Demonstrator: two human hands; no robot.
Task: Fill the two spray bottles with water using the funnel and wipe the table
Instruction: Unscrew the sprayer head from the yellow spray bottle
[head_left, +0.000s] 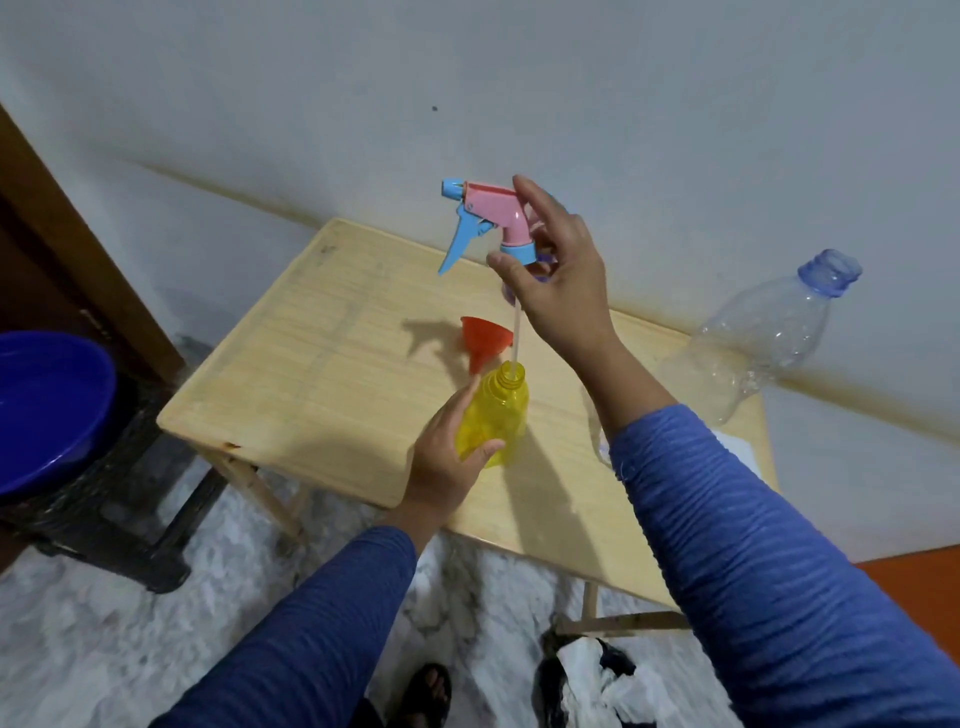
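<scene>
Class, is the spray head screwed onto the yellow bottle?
No, the right hand holds the spray head lifted above the yellow bottle.

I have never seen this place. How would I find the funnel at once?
Look at the light wooden table against the white wall. Near its middle, the left hand holds a yellow spray bottle; the funnel stands just behind that bottle's neck. It is the only red-orange thing on the tabletop, a small cone with its wide mouth up.
</scene>
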